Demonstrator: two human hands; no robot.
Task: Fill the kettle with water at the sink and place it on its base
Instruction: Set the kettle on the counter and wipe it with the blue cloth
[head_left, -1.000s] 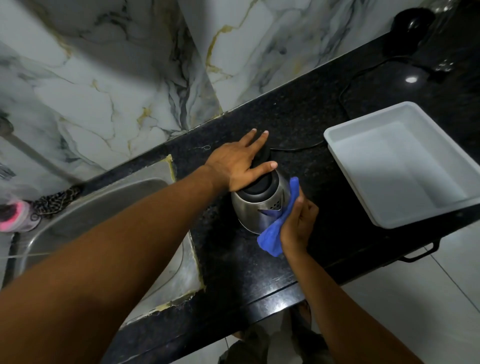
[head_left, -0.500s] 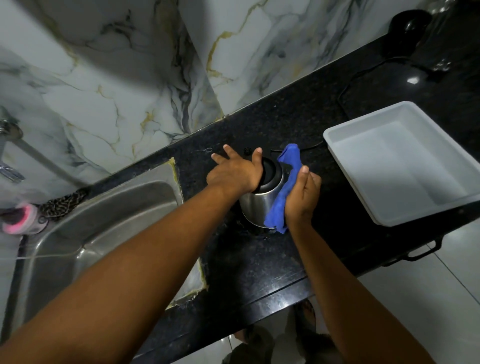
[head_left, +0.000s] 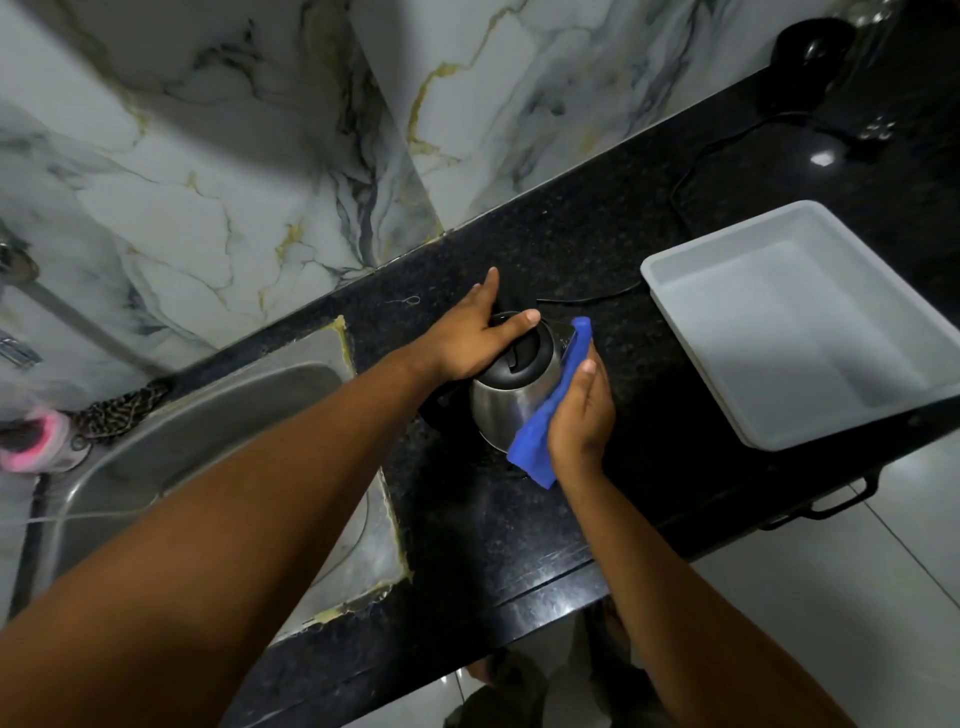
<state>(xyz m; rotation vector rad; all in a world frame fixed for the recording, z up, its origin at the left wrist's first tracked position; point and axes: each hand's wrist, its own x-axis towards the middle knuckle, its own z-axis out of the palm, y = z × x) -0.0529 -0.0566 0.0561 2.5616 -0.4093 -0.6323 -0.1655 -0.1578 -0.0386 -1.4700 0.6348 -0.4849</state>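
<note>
Head view shows my left hand (head_left: 470, 340) clasped over the black lid of the rounded stainless-steel kettle (head_left: 511, 397), which stands on the black speckled granite counter (head_left: 597, 249) just right of the steel sink (head_left: 208, 431). My right hand (head_left: 579, 415) presses a blue cloth (head_left: 540, 441) flat against the kettle's right side. A white rectangular plastic tray (head_left: 810, 322) sits well apart, farther right.

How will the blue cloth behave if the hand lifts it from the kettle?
The cloth is probably floppy: it bends around the kettle under the right hand. It looks thin, so likely light. Lifted, it would probably hang limp.
</note>
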